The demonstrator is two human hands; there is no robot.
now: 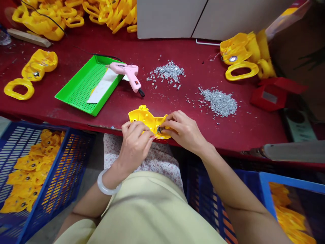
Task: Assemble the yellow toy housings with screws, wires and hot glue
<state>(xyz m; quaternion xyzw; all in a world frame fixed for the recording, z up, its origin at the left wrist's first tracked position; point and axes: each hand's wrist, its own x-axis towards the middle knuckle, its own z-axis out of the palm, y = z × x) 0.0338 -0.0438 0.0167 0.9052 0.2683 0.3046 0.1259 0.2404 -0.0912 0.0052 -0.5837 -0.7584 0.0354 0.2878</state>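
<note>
A yellow plastic shell half [147,118] lies hollow side up at the table's front edge, between my hands. My left hand [135,139] is closed, its fingers at the shell's near left rim with a thin wire by the fingertips. Bent over the shell's right end, my right hand [184,130] pinches at a small dark part [159,129] inside it. The fingers partly hide that part, so its kind is unclear.
A pink glue gun [128,73] rests on a green tray [95,110]. Beyond lie piles of small metal pieces [170,72] and screws [220,101]. Yellow shells [40,64] sit around the red table. Blue crates [50,173] flank me; a grey bar [291,151] juts in from the right.
</note>
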